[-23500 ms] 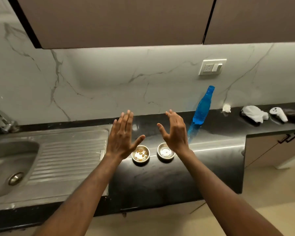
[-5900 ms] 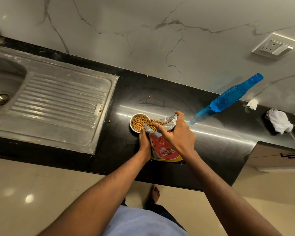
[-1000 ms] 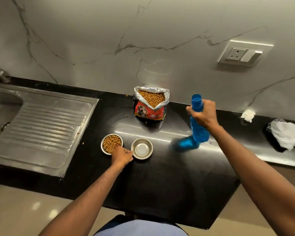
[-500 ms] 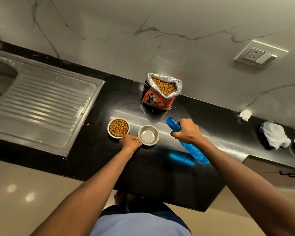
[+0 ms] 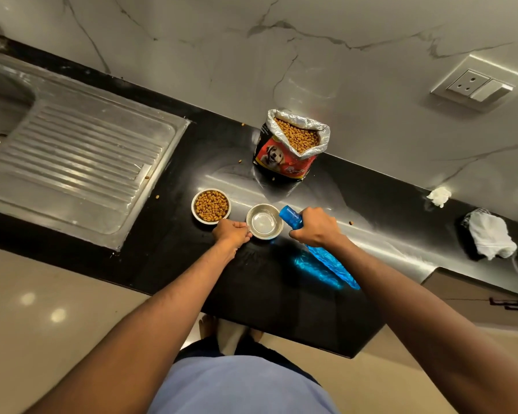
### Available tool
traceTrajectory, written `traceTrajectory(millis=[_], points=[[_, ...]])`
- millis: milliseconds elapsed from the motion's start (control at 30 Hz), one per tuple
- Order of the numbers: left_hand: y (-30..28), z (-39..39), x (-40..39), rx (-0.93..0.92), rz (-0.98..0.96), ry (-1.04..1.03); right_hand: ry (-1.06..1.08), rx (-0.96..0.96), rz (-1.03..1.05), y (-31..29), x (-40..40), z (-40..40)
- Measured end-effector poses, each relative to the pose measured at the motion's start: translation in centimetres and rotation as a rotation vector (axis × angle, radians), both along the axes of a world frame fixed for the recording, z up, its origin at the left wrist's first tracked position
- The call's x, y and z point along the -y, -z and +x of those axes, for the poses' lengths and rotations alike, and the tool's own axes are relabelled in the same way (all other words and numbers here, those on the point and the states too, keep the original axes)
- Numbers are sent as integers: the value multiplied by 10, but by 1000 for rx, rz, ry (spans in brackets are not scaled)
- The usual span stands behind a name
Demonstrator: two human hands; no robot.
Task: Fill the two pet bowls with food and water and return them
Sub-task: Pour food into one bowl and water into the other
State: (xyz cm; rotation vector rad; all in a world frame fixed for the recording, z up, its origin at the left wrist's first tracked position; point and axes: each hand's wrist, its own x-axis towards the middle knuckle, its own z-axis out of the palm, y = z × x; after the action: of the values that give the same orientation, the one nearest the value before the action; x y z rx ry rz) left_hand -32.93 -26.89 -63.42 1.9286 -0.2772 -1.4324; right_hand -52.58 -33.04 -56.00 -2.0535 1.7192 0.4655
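Right hand (image 5: 316, 227) grips the tilted blue water bottle (image 5: 326, 258), mouth at the empty steel bowl's (image 5: 264, 221) rim. Left hand (image 5: 232, 231) pinches that rim. Kibble-filled bowl (image 5: 211, 206) sits beside, near the countertop's (image 5: 281, 294) front edge. Recommend pouring slowly, centred, bowl braced.

— What surrounds you there?
— A black countertop (image 5: 281, 294), a steel sink drainboard (image 5: 72, 162) on your left, a grey-veined marble wall (image 5: 222, 55) with a socket plate (image 5: 473, 86).
— Underfoot?
— Glossy beige floor (image 5: 42, 324) reflecting lights.
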Motion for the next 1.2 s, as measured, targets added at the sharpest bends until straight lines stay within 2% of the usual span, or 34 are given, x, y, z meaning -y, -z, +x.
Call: traceTrajectory(millis=[667,1200], points=[[7,8,4,54,2,56,-126,-98,79,21,8,3],[7,8,2,43,0,39,-121,-114,77,19,12,-8]])
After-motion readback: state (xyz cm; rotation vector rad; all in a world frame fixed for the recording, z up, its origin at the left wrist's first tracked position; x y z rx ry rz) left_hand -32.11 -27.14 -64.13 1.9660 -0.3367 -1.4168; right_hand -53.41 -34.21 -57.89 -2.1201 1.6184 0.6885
